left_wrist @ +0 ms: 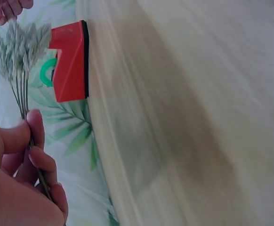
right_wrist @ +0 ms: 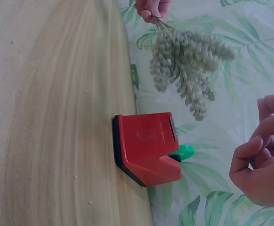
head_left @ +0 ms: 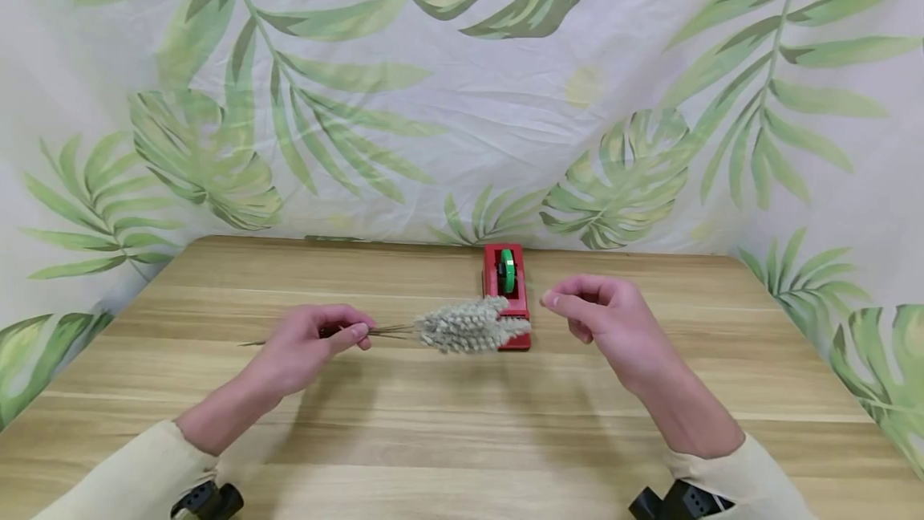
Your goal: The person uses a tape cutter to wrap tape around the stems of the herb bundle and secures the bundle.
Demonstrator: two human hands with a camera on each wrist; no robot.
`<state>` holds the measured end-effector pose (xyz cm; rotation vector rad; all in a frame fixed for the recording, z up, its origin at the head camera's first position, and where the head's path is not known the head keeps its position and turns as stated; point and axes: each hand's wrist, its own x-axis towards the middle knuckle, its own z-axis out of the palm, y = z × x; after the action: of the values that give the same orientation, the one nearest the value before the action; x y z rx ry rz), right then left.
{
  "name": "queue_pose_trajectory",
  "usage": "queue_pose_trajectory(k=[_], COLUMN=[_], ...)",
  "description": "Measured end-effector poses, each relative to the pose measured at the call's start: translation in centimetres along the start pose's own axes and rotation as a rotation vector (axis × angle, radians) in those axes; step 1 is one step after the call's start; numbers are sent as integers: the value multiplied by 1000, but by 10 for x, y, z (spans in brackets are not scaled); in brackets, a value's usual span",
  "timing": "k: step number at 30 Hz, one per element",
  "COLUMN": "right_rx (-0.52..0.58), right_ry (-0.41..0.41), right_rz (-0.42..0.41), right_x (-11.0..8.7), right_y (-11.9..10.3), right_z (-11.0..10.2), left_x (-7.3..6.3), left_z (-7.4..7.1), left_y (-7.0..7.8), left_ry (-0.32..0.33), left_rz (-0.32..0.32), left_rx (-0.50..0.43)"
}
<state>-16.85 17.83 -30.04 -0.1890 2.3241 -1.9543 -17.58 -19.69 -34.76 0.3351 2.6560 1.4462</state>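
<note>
A bunch of dried grass with fluffy grey-green heads (head_left: 469, 326) is held level above the table. My left hand (head_left: 310, 343) pinches its thin stems between thumb and fingers, and the heads point right. Behind and partly under the heads stands a red tape dispenser (head_left: 514, 335) with a green roll (head_left: 508, 271). To the right of the dispenser, my right hand (head_left: 613, 323) hovers with bent fingers, thumb and index tips close together. Nothing shows between them. In the right wrist view, the curled fingers (right_wrist: 269, 125) are apart from the grass and the dispenser.
The wood-grain table (head_left: 433, 440) spreads beneath both hands. A leaf-patterned cloth (head_left: 462, 127) hangs along its back and sides. Cream sleeves (head_left: 137, 476) with black wrist cameras (head_left: 209, 500) show at the bottom of the head view.
</note>
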Motion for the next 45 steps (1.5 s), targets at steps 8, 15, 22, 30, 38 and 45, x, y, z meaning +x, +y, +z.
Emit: queue_pose_trajectory(k=[8,15,22,30,38,45], right_rx=[-29,-66,-154,-224,-161,2], right_ry=[-10,-9,-26,19,49,42], right_rz=[-3,6,-15,-11,40,52], right_x=[1,-1,-7,-9,-12,-13], right_y=[-4,-5,-8,-9,-9,-4], right_z=[-3,-5,-3,3,11,21], left_x=[10,23,36,48,53,50], left_z=[21,57,96,118,126,125], left_y=[24,48,71,92,97,98], left_ry=[-82,-112,-84,19,-10,-30], left_rz=[172,243,244,192,202,222], left_rx=[99,136,126,97,35,27])
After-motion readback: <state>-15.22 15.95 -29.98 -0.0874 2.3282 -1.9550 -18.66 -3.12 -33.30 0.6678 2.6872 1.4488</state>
